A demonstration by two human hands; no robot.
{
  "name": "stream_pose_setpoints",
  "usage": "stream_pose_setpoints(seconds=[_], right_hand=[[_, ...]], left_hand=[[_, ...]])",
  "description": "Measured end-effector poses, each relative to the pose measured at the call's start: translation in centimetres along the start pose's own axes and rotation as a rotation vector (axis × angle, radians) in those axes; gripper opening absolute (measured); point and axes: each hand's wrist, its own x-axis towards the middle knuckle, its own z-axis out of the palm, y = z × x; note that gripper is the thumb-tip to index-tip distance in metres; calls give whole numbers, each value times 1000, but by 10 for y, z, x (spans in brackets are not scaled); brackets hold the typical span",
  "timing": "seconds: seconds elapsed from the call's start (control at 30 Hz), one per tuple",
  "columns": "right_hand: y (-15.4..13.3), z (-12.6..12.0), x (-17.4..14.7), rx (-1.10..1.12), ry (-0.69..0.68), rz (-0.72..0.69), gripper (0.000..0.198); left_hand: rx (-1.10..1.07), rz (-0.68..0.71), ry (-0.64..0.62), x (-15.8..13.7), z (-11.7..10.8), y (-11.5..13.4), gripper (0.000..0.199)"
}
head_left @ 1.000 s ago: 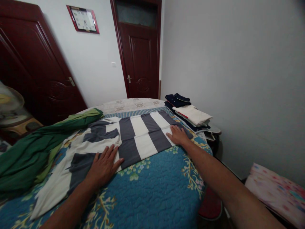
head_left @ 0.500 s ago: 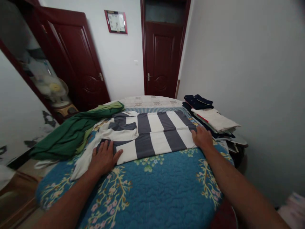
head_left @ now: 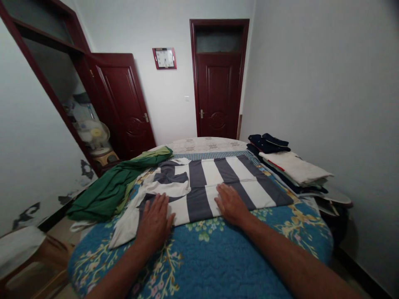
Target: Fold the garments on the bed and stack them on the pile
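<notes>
A dark-grey and white striped shirt lies spread on a blue floral quilted cover, with its hem end to the right and bunched cloth at the left. My left hand rests on the shirt's near left part, fingers spread, palm down. Flat on the stripes near the front edge lies my right hand, its fingers stretched out. Neither hand grips the cloth. Part of the shirt under both palms is hidden.
A green garment lies heaped at the table's left. Folded clothes are stacked at the right beside the wall. A wooden chair stands at the lower left, and a fan shows through the doorway.
My right hand has moved left from the shirt's right edge to its middle. My left hand stays on the near left part. The camera view has tilted up.
</notes>
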Motion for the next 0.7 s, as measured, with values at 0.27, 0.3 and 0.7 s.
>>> stream_pose_setpoints(seconds=[0.27,0.3,0.7], right_hand=[[-66,24,19,109,-90,-2,58],[-63,24,17,100,-111,13,59],[-22,5,6,35,-240,194,81]], left_hand=[[-228,198,-23,55,46,88,54],[-208,191,-44,53,49,91,55],[-66,25,-228,26,23,53,78]])
